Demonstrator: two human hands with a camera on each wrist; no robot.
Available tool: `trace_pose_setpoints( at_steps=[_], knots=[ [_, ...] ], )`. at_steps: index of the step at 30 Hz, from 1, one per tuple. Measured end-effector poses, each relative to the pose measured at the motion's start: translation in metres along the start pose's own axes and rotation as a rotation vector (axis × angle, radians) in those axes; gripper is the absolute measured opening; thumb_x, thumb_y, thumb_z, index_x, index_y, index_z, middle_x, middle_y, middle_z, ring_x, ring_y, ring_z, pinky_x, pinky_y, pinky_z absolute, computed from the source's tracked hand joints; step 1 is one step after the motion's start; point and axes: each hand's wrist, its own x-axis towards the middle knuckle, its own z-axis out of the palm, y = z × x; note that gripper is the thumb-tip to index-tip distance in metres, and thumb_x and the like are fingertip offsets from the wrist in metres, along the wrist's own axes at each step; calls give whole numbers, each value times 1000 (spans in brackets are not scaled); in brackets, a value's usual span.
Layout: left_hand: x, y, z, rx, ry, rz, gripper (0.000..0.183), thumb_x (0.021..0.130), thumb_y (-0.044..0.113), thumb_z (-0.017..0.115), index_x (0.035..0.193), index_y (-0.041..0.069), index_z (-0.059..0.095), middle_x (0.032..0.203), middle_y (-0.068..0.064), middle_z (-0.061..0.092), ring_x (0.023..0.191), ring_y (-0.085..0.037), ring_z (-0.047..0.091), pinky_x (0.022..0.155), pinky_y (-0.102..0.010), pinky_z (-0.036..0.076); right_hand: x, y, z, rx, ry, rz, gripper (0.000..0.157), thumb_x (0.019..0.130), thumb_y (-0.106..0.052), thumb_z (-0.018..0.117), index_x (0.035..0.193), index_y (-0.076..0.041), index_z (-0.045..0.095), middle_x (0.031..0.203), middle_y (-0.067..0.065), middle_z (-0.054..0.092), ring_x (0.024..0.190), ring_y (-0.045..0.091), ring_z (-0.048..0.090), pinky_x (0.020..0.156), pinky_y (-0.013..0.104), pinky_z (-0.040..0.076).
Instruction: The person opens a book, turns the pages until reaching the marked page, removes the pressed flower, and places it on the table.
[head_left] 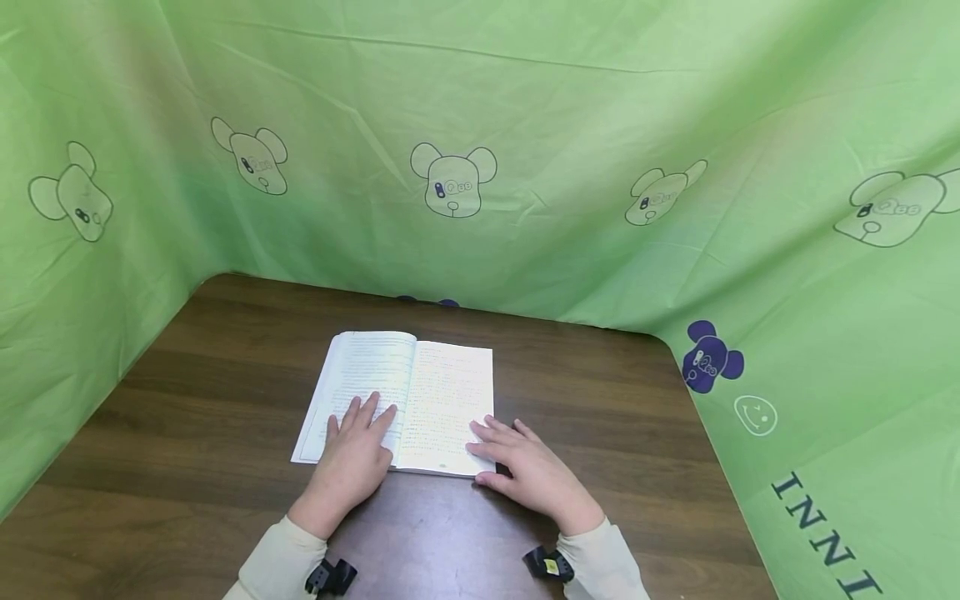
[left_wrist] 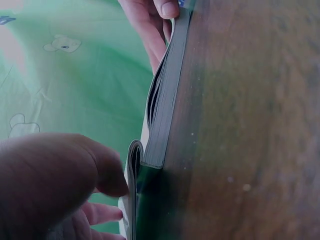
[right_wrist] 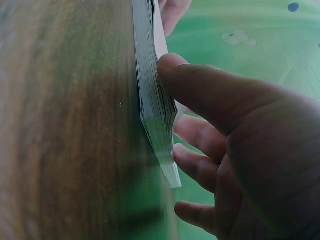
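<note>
An open book [head_left: 417, 400] lies on the brown table [head_left: 600, 400], about midway between its left and right edges and well short of the far edge. The left hand [head_left: 352, 462] rests on the left page [head_left: 375, 362], fingers spread; the right hand [head_left: 536, 472] touches the outer near corner of the right page [head_left: 450, 400], fingers loosely apart. Neither grips anything. Lines of print fill both pages, too small to read. On the green cloth [head_left: 555, 100] beyond the table, outlined bear heads [head_left: 453, 187] bear a small mark beginning with Q; beside the table's right edge, a winking smiley [head_left: 756, 415] sits above dark capitals [head_left: 804, 508] reading "INN", the following letter cut off.
</note>
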Motion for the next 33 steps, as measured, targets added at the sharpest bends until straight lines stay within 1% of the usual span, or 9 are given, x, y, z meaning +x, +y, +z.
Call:
trace_pose_setpoints(
  at_steps=[4, 8, 11, 13, 17, 19, 23, 28, 33],
  knots=[
    [-2, 2, -1, 3, 10, 4, 48, 99, 22, 56, 143, 5, 58, 158, -25, 42, 148, -51, 31, 111, -79, 22, 0, -1, -1, 8, -5, 4, 46, 97, -40, 70, 138, -20, 67, 158, -2, 48, 150, 22, 39, 120, 62, 27],
    [-3, 2, -1, 7, 9, 8, 50, 100, 30, 62, 143, 4, 59, 157, -25, 42, 148, -52, 31, 111, -79, 23, 0, -1, -2, 14, -11, 9, 46, 97, -40, 69, 138, -20, 67, 158, -2, 47, 150, 22, 39, 120, 62, 27],
    [-3, 3, -1, 21, 12, 17, 51, 99, 30, 66, 143, 4, 58, 158, -24, 41, 149, -51, 30, 111, -79, 23, -1, -2, -2, 23, -12, 10, 46, 97, -40, 69, 139, -19, 67, 158, -2, 47, 150, 22, 39, 120, 63, 27],
    [-2, 2, 0, 26, 18, 41, 52, 99, 27, 67, 144, 4, 58, 160, -21, 40, 150, -48, 29, 111, -79, 22, -1, -2, -2, 30, -15, 12, 46, 98, -40, 69, 139, -19, 66, 159, -2, 47, 150, 22, 38, 120, 63, 26],
    [0, 3, 1, 26, 23, 123, 48, 98, 19, 69, 145, 13, 59, 161, -11, 43, 153, -41, 29, 114, -78, 18, -1, -1, -3, 39, -19, 11, 46, 98, -40, 68, 139, -19, 66, 159, -2, 47, 151, 22, 38, 120, 63, 27],
    [0, 3, 2, 21, 14, 158, 43, 98, 14, 68, 141, 19, 64, 158, -6, 48, 152, -39, 31, 113, -79, 18, -1, -2, -3, 40, -16, 5, 46, 98, -40, 68, 139, -19, 66, 158, -1, 47, 151, 23, 37, 119, 64, 27],
    [-1, 3, 3, 21, -19, 174, 37, 99, 11, 65, 133, 24, 71, 154, -3, 52, 151, -38, 33, 110, -81, 22, 0, -2, -3, 47, -3, -14, 45, 99, -40, 67, 138, -17, 67, 157, 1, 49, 150, 26, 39, 117, 66, 29],
    [-2, 2, 1, 14, -54, 173, 34, 100, 27, 67, 134, 24, 71, 158, -3, 48, 153, -38, 30, 111, -80, 22, 0, -1, -3, 40, 5, -30, 43, 100, -38, 66, 138, -18, 67, 156, 3, 50, 149, 28, 40, 116, 67, 30],
    [-2, 2, 1, -7, -83, 178, 48, 95, 47, 70, 137, 24, 68, 161, -3, 44, 155, -37, 24, 112, -79, 18, 0, 0, -3, -33, 54, -68, 27, 99, -27, 69, 125, -20, 75, 149, 1, 58, 143, 28, 49, 114, 63, 36]
  ],
)
